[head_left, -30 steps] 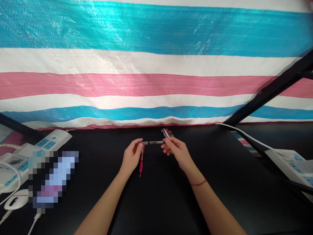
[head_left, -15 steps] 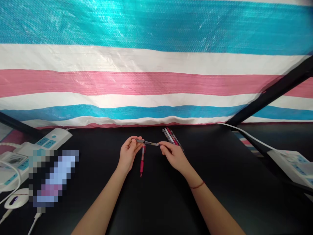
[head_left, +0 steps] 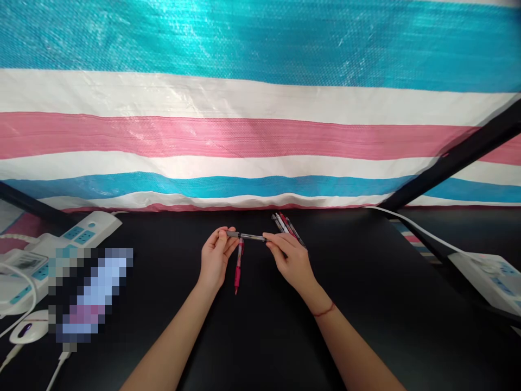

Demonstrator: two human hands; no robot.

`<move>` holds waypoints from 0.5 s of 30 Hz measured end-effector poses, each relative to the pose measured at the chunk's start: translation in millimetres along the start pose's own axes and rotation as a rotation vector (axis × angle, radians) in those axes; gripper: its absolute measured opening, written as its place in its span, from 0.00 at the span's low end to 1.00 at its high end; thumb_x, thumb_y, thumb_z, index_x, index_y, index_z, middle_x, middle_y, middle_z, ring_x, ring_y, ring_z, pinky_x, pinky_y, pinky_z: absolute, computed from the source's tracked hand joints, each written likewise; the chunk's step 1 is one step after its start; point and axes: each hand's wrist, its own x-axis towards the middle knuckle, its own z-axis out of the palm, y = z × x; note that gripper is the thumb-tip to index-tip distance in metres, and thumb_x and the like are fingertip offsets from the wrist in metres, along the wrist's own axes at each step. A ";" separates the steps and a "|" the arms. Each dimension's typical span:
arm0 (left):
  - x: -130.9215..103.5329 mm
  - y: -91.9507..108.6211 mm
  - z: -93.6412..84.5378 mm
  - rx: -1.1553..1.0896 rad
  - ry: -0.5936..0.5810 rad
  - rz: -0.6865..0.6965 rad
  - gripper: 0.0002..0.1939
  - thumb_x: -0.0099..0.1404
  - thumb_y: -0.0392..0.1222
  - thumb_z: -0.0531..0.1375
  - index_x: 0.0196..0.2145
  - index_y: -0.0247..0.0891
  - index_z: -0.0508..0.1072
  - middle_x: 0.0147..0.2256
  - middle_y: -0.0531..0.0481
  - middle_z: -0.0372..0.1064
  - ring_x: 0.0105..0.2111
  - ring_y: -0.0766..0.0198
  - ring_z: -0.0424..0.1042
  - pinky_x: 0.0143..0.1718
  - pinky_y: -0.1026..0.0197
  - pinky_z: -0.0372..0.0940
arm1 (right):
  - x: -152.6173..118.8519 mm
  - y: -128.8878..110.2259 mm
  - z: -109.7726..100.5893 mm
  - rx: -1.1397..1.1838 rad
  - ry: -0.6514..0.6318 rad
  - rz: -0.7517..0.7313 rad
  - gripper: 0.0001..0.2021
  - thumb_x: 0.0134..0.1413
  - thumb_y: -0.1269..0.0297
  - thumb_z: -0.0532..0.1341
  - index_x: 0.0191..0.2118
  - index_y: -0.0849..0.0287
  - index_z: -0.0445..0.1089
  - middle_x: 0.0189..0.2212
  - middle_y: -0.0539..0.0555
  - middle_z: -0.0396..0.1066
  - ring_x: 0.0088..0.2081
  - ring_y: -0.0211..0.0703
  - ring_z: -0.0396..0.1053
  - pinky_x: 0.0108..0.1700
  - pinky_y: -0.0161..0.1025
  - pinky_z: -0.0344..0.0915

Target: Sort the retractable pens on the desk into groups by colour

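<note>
A slim pen with a grey grip and clear barrel (head_left: 251,237) spans the gap between both hands, held nearly level above the table. My left hand (head_left: 214,254) pinches its grey end between thumb and fingers. At the opposite end, my right hand (head_left: 291,258) grips the pen with thumb and forefinger. Just right of my left hand, a red pen (head_left: 237,269) lies on the black table (head_left: 260,336), its tip toward me. Beyond my right hand rests a group of several pens (head_left: 285,222), partly hidden by that hand.
On the left are a white power strip (head_left: 95,231), a blurred-out phone-like object (head_left: 100,293) with a cable and a white mouse-shaped device (head_left: 30,327). Another power strip (head_left: 488,279) sits at the right. A striped sheet (head_left: 260,136) hangs behind, beside a slanted black bar (head_left: 448,157).
Both hands keep hold of the pen, which looks slightly turned. My right wrist has shifted a little to the left. The view has moved slightly; the other pens lie as before.
</note>
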 end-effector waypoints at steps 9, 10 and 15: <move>-0.9 -0.8 0.8 0.024 -0.101 0.018 0.19 0.53 0.53 0.67 0.37 0.38 0.70 0.40 0.47 0.76 0.37 0.60 0.77 0.47 0.52 0.69 | 2.3 15.6 -1.8 0.311 -0.039 0.419 0.15 0.55 0.50 0.57 0.32 0.58 0.71 0.24 0.53 0.72 0.27 0.42 0.71 0.30 0.39 0.68; -1.2 -1.6 1.2 0.039 -0.107 0.028 0.20 0.52 0.54 0.67 0.37 0.38 0.71 0.39 0.47 0.76 0.37 0.60 0.77 0.47 0.52 0.69 | 3.0 15.4 -2.0 0.319 -0.004 0.417 0.15 0.54 0.50 0.58 0.33 0.58 0.71 0.25 0.53 0.73 0.28 0.43 0.72 0.31 0.40 0.69; -1.5 -2.6 2.0 0.052 -0.104 0.045 0.22 0.49 0.54 0.69 0.36 0.37 0.72 0.39 0.45 0.76 0.38 0.57 0.77 0.47 0.51 0.69 | 4.3 12.1 -3.7 0.289 0.090 0.391 0.15 0.52 0.49 0.59 0.33 0.57 0.70 0.28 0.54 0.73 0.30 0.45 0.73 0.35 0.42 0.70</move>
